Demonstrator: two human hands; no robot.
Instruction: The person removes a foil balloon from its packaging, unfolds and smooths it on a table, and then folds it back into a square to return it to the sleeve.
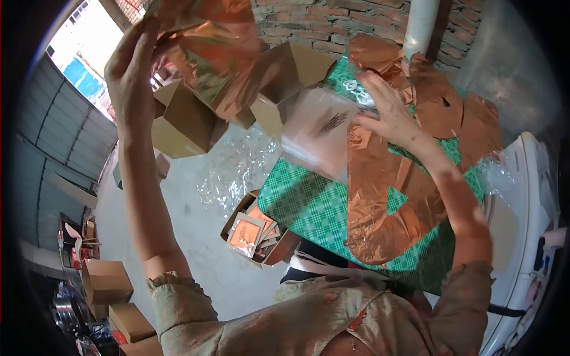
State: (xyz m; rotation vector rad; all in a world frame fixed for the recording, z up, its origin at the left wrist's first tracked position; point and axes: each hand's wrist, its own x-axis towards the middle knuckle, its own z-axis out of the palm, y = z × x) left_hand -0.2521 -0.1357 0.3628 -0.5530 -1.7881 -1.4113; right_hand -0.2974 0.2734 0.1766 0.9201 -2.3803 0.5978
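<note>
My left hand point(133, 56) is raised at the upper left, its fingers closed on a shiny copper-coloured foil balloon point(217, 53) that hangs flat and uninflated. My right hand point(392, 110) is over the table, thumb and fingers apart, beside a stack of clear plastic bags point(314, 133) with dark print. Small white plastic pieces point(356, 92) lie near its fingertips. Under the right wrist and forearm, another flat copper foil balloon point(368, 202) spreads across the green checked tablecloth point(309, 196). More copper foil pieces point(436, 101) lie at the table's far right.
Open cardboard boxes point(184, 121) stand on the floor beyond the table. A small box point(276, 252) of cards with copper pictures sits by the table's left edge. Crumpled clear plastic point(237, 169) lies on the floor. A white pipe point(421, 26) rises by the brick wall.
</note>
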